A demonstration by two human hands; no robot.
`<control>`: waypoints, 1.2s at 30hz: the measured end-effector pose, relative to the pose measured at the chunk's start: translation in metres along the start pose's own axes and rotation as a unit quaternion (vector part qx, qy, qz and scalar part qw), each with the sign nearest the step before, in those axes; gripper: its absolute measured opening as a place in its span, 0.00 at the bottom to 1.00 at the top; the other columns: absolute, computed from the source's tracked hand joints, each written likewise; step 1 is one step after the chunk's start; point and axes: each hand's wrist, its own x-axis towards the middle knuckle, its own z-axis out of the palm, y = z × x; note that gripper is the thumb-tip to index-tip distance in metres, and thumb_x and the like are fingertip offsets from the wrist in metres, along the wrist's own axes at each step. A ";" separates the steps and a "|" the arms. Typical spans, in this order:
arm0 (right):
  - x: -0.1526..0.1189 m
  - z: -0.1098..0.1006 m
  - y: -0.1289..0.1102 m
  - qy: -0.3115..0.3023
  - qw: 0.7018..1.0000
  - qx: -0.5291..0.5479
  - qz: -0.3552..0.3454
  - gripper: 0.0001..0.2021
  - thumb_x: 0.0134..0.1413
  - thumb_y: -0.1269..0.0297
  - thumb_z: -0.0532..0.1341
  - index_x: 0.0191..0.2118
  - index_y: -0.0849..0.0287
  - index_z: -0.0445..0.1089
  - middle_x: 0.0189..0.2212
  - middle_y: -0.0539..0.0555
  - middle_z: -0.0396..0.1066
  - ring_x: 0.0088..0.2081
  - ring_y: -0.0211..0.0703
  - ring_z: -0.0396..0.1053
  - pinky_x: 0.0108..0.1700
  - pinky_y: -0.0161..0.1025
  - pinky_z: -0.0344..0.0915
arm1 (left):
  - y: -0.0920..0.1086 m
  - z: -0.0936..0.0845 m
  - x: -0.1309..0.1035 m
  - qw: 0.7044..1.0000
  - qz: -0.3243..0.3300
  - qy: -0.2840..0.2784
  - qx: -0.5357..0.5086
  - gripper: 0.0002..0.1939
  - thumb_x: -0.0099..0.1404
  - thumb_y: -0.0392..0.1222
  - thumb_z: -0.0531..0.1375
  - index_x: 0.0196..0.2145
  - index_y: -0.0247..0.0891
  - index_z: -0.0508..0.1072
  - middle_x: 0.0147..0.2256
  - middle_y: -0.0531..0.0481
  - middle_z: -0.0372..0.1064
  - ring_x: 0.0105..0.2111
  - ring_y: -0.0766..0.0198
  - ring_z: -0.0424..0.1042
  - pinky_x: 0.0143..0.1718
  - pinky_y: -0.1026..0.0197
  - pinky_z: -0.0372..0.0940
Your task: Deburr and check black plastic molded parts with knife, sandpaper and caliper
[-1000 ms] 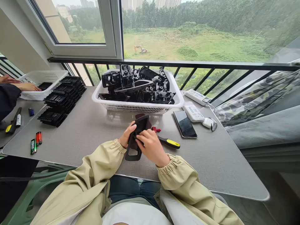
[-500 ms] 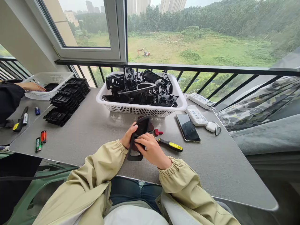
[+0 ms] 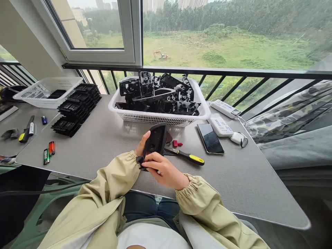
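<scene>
A black molded plastic part (image 3: 156,138) is held up above the table in front of me. My left hand (image 3: 141,145) grips it from the left side, thumb along its edge. The fingers of my right hand (image 3: 162,168) are closed on the part's lower end; exactly what they pinch is hidden. Just beyond lie a yellow-and-black handled tool (image 3: 193,158) with a flat metal blade and a small red piece (image 3: 177,143). Behind them, a white basket (image 3: 163,119) holds a heap of similar black plastic parts (image 3: 158,93).
A smartphone (image 3: 210,139) and white boxes (image 3: 220,125) sit at the right. On the left are stacked black parts (image 3: 76,109), batteries (image 3: 52,148), a second white basket (image 3: 49,100) and another yellow-handled tool (image 3: 24,135). The table (image 3: 246,186) ends close to my lap.
The black part has been turned and tilted in my hands, now showing its hollow inside. My right hand has shifted slightly down its lower end. The other person's hand has left the left basket.
</scene>
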 end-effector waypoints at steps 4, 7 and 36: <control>-0.006 -0.003 -0.012 -0.048 0.998 -0.041 -0.012 0.12 0.61 0.75 0.53 0.41 0.59 0.73 0.39 0.57 0.73 0.40 0.44 0.66 0.42 0.43 0.69 | 0.000 0.002 0.004 0.996 -0.048 -0.068 -0.027 0.31 0.56 0.65 0.59 0.41 0.31 0.76 0.29 0.44 0.76 0.27 0.59 0.74 0.24 0.61 0.66; -0.017 -0.007 -0.014 -0.074 0.994 -0.077 0.002 0.13 0.62 0.76 0.51 0.41 0.58 0.73 0.39 0.57 0.74 0.38 0.44 0.66 0.40 0.43 0.68 | 0.002 0.003 0.008 0.998 0.021 -0.045 -0.048 0.26 0.59 0.59 0.59 0.42 0.32 0.76 0.33 0.44 0.78 0.32 0.57 0.76 0.32 0.60 0.68; -0.044 -0.009 -0.012 0.260 0.946 -0.024 0.190 0.07 0.55 0.62 0.61 0.35 0.56 0.76 0.33 0.55 0.71 0.36 0.45 0.70 0.40 0.43 0.70 | -0.040 0.027 -0.065 0.977 0.177 -0.012 0.118 0.22 0.52 0.49 0.68 0.44 0.41 0.72 0.36 0.53 0.72 0.34 0.64 0.71 0.38 0.64 0.64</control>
